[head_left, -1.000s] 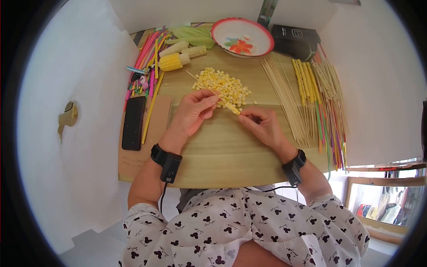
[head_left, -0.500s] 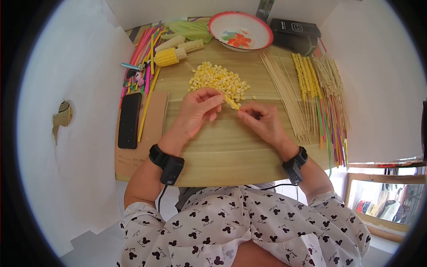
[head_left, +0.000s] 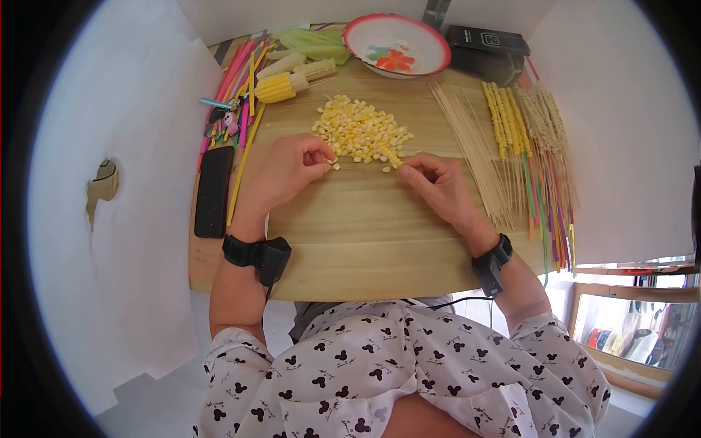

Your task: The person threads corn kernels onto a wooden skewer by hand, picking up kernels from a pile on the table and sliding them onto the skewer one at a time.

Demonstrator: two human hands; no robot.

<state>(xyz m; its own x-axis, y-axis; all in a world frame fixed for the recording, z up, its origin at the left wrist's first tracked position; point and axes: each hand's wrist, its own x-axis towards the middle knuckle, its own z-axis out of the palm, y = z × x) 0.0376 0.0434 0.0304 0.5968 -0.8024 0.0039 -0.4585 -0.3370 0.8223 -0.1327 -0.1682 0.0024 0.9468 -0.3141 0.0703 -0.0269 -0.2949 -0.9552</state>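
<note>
A loose pile of yellow corn kernels point(head_left: 361, 131) lies on the wooden table in front of me. My left hand point(head_left: 296, 173) is at the pile's near left side, thumb and fingers pinched, with a pale kernel point(head_left: 336, 166) at the fingertips. To the right, my right hand point(head_left: 440, 191) pinches the near end of a short row of threaded kernels point(head_left: 394, 158). That row points up and left and blends into the pile, so its stick is hardly visible. A single kernel point(head_left: 386, 169) lies just left of my right fingertips.
Bare skewers point(head_left: 471, 150) lie right of the pile, beside corn-threaded sticks point(head_left: 505, 120). Behind are an enamel basin point(head_left: 442, 64), a black box point(head_left: 488, 42) and corn cobs point(head_left: 275, 87). A phone point(head_left: 213, 191) and colourful strips point(head_left: 232, 77) occupy the left side.
My left hand has let go of the threaded row and moved left and slightly down. My right hand keeps the row and has shifted a little right.
</note>
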